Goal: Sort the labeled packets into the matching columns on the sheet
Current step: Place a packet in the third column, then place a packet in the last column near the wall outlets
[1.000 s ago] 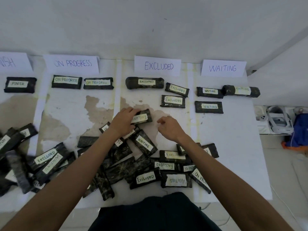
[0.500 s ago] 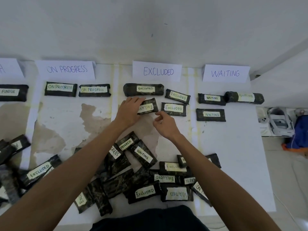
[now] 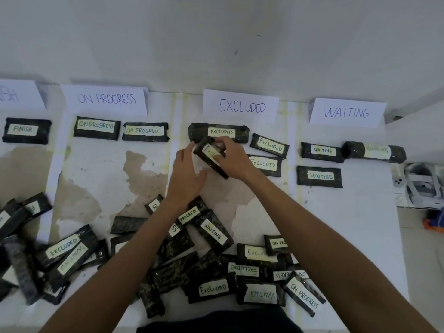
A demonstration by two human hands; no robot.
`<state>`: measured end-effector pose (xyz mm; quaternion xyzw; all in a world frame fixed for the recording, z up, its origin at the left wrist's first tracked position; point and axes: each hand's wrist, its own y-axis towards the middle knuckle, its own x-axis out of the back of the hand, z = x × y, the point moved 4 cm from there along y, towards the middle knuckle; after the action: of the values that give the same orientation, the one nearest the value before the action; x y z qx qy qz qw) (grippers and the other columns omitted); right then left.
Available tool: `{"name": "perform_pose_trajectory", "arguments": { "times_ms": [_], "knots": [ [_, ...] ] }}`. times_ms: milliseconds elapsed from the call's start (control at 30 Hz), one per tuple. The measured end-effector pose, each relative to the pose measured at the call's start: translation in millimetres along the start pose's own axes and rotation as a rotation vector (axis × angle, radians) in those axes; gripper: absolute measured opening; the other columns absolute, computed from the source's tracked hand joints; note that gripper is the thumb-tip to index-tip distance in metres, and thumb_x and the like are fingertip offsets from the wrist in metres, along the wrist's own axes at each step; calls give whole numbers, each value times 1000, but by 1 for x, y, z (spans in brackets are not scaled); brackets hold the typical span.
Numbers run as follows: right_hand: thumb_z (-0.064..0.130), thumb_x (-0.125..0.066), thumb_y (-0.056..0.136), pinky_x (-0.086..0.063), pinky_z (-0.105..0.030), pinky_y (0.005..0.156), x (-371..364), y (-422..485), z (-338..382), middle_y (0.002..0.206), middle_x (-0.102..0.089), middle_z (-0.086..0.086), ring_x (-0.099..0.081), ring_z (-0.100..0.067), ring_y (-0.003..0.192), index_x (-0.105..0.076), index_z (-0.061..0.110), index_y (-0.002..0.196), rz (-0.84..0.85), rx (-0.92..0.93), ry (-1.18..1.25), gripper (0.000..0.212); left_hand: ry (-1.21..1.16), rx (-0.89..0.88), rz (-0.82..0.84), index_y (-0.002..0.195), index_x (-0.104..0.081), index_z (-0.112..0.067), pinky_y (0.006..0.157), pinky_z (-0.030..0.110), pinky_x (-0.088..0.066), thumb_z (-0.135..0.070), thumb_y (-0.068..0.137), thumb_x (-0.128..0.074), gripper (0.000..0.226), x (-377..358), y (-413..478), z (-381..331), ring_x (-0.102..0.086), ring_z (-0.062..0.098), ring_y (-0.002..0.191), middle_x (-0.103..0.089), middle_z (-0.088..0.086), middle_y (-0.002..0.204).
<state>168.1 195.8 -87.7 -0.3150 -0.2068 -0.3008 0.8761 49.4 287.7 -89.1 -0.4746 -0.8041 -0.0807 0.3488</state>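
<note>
A dark packet [image 3: 209,156] with a pale label, tilted, is over the EXCLUDED column just below the top EXCLUDED packet [image 3: 219,132]. My right hand [image 3: 234,159] grips it, fingers curled over its top and thumb on the label. My left hand [image 3: 186,175] lies beside its left edge with fingers straight, touching it. The white sheet [image 3: 360,212] has column signs ON PROGRESS [image 3: 105,99], EXCLUDED [image 3: 241,106] and WAITING [image 3: 346,112]. Two more EXCLUDED packets [image 3: 269,146] lie to the right. A pile of unsorted labeled packets [image 3: 213,287] lies near me.
A FINISH packet [image 3: 25,130] sits far left, two ON PROGRESS packets [image 3: 96,127] and three WAITING packets [image 3: 320,176] in their columns. More loose packets [image 3: 60,251] lie at the lower left. White devices [image 3: 420,186] sit off the sheet's right edge. A wall rises behind the signs.
The packet passed from my left hand to my right hand and turned from lying flat to tilted. Both hands moved up toward the top of the EXCLUDED column.
</note>
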Motion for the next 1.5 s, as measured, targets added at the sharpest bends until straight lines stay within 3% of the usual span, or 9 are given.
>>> {"name": "perform_pose_trajectory", "arguments": {
  "times_ms": [167, 233, 300, 600, 900, 1067, 1200, 1333, 1500],
  "knots": [
    [8, -59, 84, -46, -40, 95, -9, 16, 3, 121, -60, -13, -55, -28, 111, -56, 10, 121, 77, 82, -227, 37, 437, -236, 74, 136, -44, -12, 82, 46, -51, -8, 81, -63, 59, 0, 6, 12, -51, 39, 107, -49, 19, 131],
    [13, -63, 83, -41, -40, 99, -14, 14, 3, 122, -56, -13, -49, -29, 115, -56, 9, 124, 45, 144, -333, 42, 529, -282, 95, 129, -52, -11, 71, 47, -54, -7, 78, -63, 52, -3, 7, 16, -55, 41, 96, -55, 21, 120],
    [16, -65, 82, -39, -41, 98, -18, 8, 0, 123, -51, -12, -43, -30, 115, -56, 8, 125, 16, 187, -421, 44, 569, -265, 96, 125, -56, -12, 70, 45, -52, -7, 77, -63, 48, -5, 9, 19, -55, 41, 94, -57, 20, 114],
    [-7, -56, 81, -37, -42, 101, -19, 8, 2, 129, -52, -17, -43, -33, 118, -61, -1, 119, -24, 253, -453, 38, 544, -173, 75, 123, -55, -12, 76, 43, -46, -15, 82, -58, 41, -5, 17, 14, -52, 37, 99, -55, 18, 114],
    [0, -58, 82, -33, -35, 107, -22, -33, 7, 133, -49, -15, -41, -30, 125, -56, 3, 126, -14, 277, -386, 44, 440, -244, 209, 127, -52, -11, 84, 46, -49, -12, 82, -57, 46, 5, -20, 17, -51, 34, 103, -53, 15, 119],
    [19, -62, 85, -41, -33, 98, -42, -87, -2, 128, -53, -11, -49, -26, 119, -52, 11, 128, 174, 29, -436, 45, 436, -279, 307, 124, -56, -15, 85, 42, -47, -17, 85, -57, 39, 4, -72, 28, -52, 30, 100, -57, 10, 113],
    [41, -70, 78, -48, -41, 91, -67, -131, -21, 125, -47, -14, -48, -32, 113, -44, 10, 128, 261, -119, -533, 64, 448, -256, 334, 124, -57, -16, 87, 39, -46, -18, 85, -57, 39, 3, -102, 37, -51, 29, 103, -53, 7, 119],
    [38, -73, 75, -47, -44, 88, -87, -157, -30, 122, -42, -14, -47, -34, 110, -41, 10, 124, 161, -69, -596, 64, 404, -220, 333, 124, -56, -15, 91, 41, -46, -17, 85, -57, 39, 4, -116, 38, -50, 28, 108, -53, 7, 121],
    [29, -74, 71, -49, -42, 85, -91, -163, -33, 113, -53, -15, -51, -33, 104, -50, 8, 114, 62, -49, -481, 54, 244, -123, 334, 126, -54, -11, 99, 39, -42, -14, 87, -57, 39, 8, -131, 35, -47, 27, 117, -52, 11, 124]
  ]
}}
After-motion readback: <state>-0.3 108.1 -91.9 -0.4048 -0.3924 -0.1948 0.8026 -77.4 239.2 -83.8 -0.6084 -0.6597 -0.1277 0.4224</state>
